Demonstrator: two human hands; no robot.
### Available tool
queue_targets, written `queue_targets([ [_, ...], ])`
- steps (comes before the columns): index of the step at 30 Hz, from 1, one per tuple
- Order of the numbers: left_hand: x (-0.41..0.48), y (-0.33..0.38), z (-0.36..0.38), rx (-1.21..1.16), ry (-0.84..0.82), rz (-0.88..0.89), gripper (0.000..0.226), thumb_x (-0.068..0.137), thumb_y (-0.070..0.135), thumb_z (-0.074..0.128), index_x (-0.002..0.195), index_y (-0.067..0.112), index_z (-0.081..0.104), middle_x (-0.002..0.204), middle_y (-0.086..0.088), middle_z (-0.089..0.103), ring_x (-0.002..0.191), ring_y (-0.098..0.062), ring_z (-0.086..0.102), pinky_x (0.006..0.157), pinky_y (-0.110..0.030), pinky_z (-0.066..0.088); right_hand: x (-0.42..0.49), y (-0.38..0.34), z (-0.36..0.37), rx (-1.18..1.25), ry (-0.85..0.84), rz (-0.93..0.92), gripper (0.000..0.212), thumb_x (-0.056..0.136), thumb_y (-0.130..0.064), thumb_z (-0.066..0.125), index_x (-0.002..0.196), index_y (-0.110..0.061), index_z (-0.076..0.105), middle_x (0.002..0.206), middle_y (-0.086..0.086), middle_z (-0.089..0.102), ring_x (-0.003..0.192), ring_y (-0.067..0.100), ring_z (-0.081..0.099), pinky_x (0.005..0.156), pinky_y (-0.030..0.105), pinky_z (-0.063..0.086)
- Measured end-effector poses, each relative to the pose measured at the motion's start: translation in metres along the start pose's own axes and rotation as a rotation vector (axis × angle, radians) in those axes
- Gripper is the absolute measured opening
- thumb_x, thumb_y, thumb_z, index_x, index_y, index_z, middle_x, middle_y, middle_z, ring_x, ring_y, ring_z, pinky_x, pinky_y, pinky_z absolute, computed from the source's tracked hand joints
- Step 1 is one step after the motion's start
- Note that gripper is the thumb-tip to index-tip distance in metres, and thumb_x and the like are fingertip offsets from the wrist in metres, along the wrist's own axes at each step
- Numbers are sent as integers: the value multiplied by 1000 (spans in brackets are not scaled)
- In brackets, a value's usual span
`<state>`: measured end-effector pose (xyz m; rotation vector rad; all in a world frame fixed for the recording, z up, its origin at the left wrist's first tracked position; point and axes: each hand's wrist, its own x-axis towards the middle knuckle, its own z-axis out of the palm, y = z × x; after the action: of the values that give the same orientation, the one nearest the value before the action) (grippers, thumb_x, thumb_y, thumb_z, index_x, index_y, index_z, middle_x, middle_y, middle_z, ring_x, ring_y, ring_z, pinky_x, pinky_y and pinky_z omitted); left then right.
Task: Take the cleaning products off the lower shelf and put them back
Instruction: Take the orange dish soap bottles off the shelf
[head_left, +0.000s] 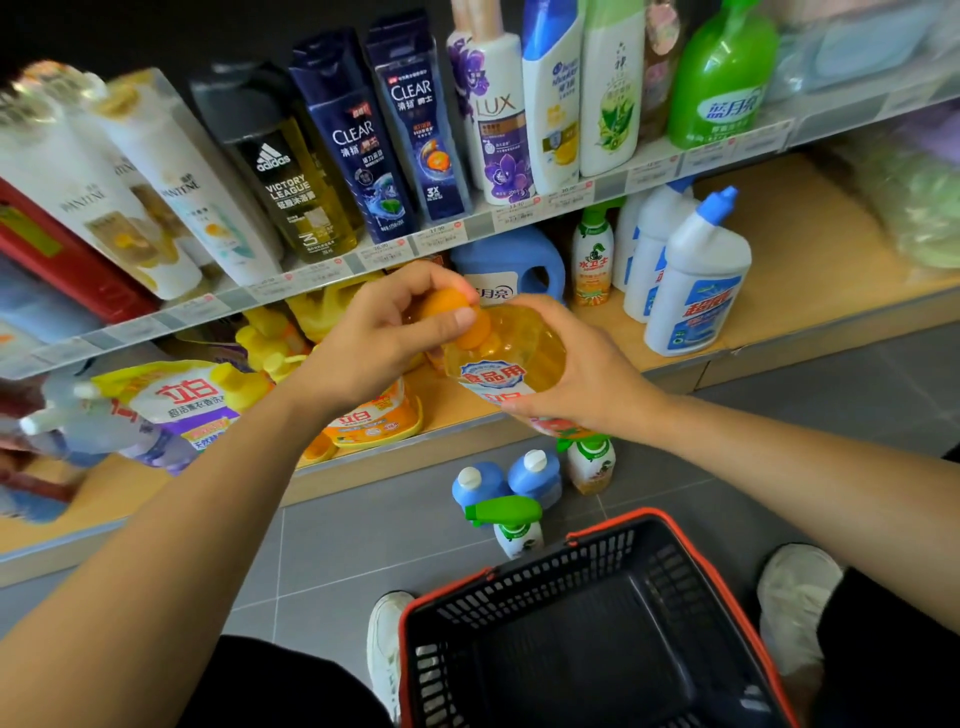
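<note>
Black plastic mesh with a red rim, the basket (571, 566) sits nearest, on the grey floor between the person's shoes. Just beyond it, 4 products stand upright on the tiles: 2 blue bottles (480, 486) with white caps and 2 green-trigger sprays (517, 525).

Above them, both hands hold the yellow detergent bottle (511, 348) in the air in front of the lower shelf's edge. The left hand (379, 338) has its fingers curled over the orange cap (452, 312). The right hand (587, 374) wraps round the body, hiding the base. The bottle's long axis is tilted, with the cap end up and towards the shelf, the base end down and towards the person, and the label facing the camera.

On the lower shelf (779, 270) there are yellow bottles (270, 338), refill pouches (171, 400), a blue jug (511, 265) and white angled-neck bottles (696, 291).

By this layout the clearing looks only partly done: 4 items are off, 1 is in hand and most are not yet taken. The putting back is all left. Whether this bottle is leaving or returning cannot be told.
</note>
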<state>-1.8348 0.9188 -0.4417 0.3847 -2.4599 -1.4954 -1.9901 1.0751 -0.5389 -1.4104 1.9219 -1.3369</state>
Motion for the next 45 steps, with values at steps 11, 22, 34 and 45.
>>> queue_targets([
  [11, -15, -7, 36, 537, 170, 175, 17, 89, 30, 75, 103, 21, 70, 98, 7, 59, 88, 0, 54, 74, -17, 42, -34, -12, -24, -631, 57, -153, 97, 66, -46, 88, 149, -31, 39, 134, -3, 61, 113, 26, 63, 82, 45, 55],
  [22, -17, -1, 29, 465, -49, 350, 27, 86, 12, 80, 112, 12, 75, 116, -5, 67, 109, -15, 62, 86, -30, 54, -37, -11, -29, -399, -3, -46, 100, 62, -51, 90, 146, -38, 38, 124, -7, 67, 105, 17, 64, 84, 35, 54],
  [34, -10, -6, 32, -374, 67, 38, 50, 87, 11, 67, 136, 12, 55, 112, -4, 74, 106, -19, 69, 90, -33, 58, -31, -19, -36, 469, -148, 149, 82, 59, -13, 92, 127, -32, 52, 119, -3, 70, 111, 17, 68, 91, 37, 58],
  [45, -10, 5, 51, -748, -71, -71, 44, 92, 28, 53, 134, 15, 58, 134, -14, 65, 122, -29, 63, 101, -40, 54, -33, -30, -37, 1043, -491, 293, 58, 66, -35, 90, 119, -24, 71, 123, 8, 70, 115, 26, 66, 95, 40, 55],
])
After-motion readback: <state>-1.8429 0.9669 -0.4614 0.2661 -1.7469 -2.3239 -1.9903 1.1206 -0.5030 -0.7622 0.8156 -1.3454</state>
